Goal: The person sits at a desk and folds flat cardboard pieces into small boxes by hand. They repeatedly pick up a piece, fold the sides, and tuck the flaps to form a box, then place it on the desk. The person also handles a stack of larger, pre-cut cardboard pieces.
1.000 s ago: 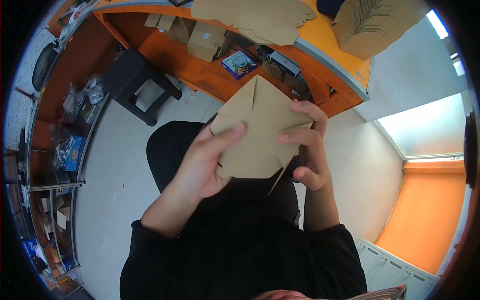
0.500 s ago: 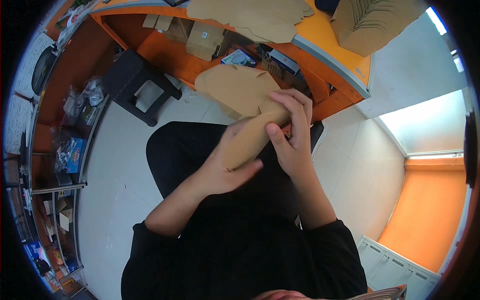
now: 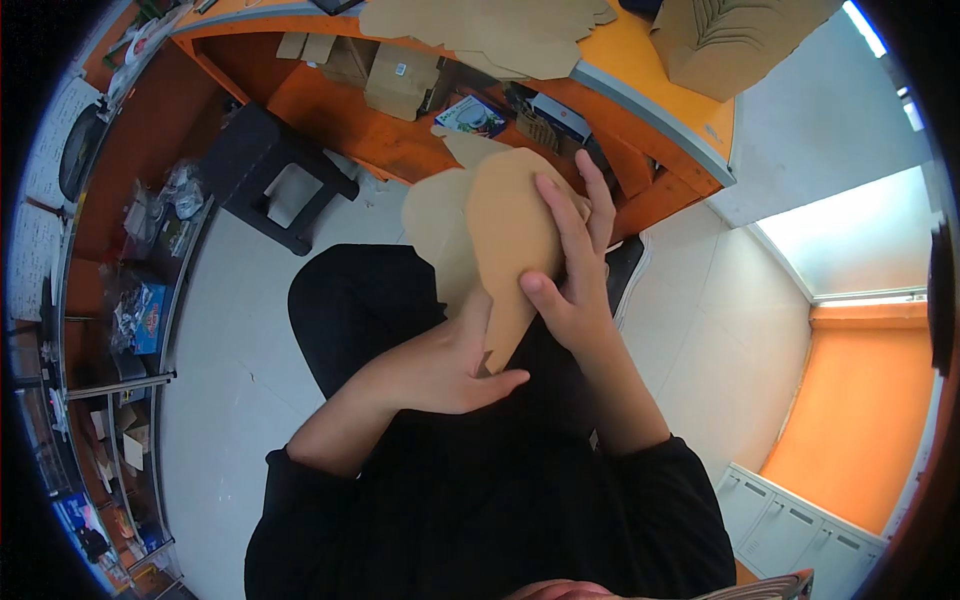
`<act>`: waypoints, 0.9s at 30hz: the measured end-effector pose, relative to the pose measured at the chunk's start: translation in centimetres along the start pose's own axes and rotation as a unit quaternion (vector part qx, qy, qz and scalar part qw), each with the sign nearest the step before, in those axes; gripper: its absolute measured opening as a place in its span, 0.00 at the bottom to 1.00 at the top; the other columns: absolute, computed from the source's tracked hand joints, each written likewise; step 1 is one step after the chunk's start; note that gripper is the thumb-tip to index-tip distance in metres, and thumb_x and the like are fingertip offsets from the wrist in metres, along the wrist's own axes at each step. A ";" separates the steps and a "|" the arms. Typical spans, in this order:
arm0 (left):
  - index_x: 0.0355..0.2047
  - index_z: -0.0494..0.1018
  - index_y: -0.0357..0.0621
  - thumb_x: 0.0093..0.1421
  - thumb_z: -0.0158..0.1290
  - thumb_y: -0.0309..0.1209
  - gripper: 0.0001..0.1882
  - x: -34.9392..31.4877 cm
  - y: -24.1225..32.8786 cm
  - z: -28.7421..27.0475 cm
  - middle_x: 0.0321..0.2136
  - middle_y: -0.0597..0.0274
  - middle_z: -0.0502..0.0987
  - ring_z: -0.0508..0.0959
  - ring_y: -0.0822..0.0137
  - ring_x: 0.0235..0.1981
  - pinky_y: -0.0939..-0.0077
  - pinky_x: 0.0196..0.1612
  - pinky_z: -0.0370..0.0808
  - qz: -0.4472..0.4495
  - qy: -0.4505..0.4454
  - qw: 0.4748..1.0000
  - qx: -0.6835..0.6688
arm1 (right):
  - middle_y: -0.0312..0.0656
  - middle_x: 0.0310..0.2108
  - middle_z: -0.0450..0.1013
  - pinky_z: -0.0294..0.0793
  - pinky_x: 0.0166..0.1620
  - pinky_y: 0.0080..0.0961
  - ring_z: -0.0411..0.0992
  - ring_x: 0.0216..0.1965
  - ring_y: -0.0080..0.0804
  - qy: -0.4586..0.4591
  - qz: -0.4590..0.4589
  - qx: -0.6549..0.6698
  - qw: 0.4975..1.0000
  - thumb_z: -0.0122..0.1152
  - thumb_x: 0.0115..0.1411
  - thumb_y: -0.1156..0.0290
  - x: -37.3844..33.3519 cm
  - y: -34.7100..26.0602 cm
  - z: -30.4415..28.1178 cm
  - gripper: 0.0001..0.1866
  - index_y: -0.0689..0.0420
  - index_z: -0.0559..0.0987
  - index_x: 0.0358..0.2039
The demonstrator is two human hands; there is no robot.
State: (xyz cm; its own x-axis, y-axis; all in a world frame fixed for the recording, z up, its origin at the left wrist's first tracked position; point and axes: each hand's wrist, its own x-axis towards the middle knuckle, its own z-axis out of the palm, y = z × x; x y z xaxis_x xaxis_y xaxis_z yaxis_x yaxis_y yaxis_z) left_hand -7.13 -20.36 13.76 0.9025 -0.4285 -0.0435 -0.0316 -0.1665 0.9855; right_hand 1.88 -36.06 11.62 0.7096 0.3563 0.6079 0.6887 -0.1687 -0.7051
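A brown cardboard cutout (image 3: pixel 510 225) with rounded flaps and folded edges is held up over my lap. From its lower left, my left hand (image 3: pixel 445 365) supports it, the fingers hidden behind the board and the thumb stretched out below its lower tip. My right hand (image 3: pixel 575 270) grips the right side, thumb on the near face, with some fingers bent over the edge and others raised. Another flap (image 3: pixel 435 220) of paler brown card shows behind the near panel; I cannot tell whether it is the same piece.
Ahead is an orange desk (image 3: pixel 700 130) bearing flat cardboard sheets (image 3: pixel 480 30) and a stack of folded cardboard (image 3: pixel 735 45). Small boxes (image 3: pixel 400 80) sit on its lower shelf. A black stool (image 3: pixel 270 170) stands left, near a cluttered shelf rack (image 3: pixel 150 300).
The cardboard has turned more upright, so a broad panel now faces me. My right hand's upper fingers have lifted and spread, while the left hand has shifted slightly downward.
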 end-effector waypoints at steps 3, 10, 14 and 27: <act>0.57 0.47 0.33 0.51 0.56 0.28 0.38 0.2 -1.7 0.9 0.53 0.42 0.56 0.57 0.52 0.59 0.65 0.58 0.56 0.098 0.087 0.988 -0.077 | 0.51 0.62 0.41 0.54 0.57 0.36 0.54 0.56 0.47 0.006 0.056 -0.019 0.998 0.56 0.52 0.53 -0.3 -0.4 0.1 0.30 0.53 0.67 0.54; 0.51 0.59 0.30 0.47 0.51 0.19 0.28 0.7 -0.9 2.3 0.50 0.42 0.60 0.62 0.40 0.51 0.60 0.55 0.61 0.099 0.066 0.971 0.208 | 0.47 0.60 0.44 0.59 0.51 0.31 0.59 0.46 0.37 0.048 0.143 -0.017 0.988 0.54 0.53 0.64 0.0 -1.0 -0.3 0.25 0.53 0.68 0.53; 0.50 0.55 0.34 0.50 0.51 0.18 0.27 0.6 -1.1 1.8 0.50 0.43 0.61 0.68 0.49 0.49 0.66 0.51 0.65 0.031 0.159 0.977 0.136 | 0.49 0.60 0.47 0.57 0.54 0.35 0.59 0.50 0.39 0.098 0.116 -0.061 0.986 0.56 0.51 0.69 -0.3 0.3 -0.1 0.25 0.53 0.69 0.52; 0.54 0.53 0.39 0.51 0.51 0.12 0.31 -0.4 0.1 -0.4 0.39 0.47 0.72 0.77 0.58 0.39 0.73 0.43 0.72 0.227 0.253 0.908 0.246 | 0.36 0.54 0.65 0.44 0.59 0.45 0.55 0.59 0.43 -0.048 -0.112 -0.100 0.988 0.63 0.44 0.60 -0.1 -1.5 -1.6 0.24 0.44 0.76 0.45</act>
State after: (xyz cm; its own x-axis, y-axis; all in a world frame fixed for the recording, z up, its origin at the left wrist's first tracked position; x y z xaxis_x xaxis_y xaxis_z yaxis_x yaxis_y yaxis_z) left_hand -7.33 -19.79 13.95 0.8268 -0.1097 0.5517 -0.5244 -0.5051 0.6855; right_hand 0.97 -37.33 13.23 0.5248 0.4885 0.6971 0.8496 -0.2497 -0.4646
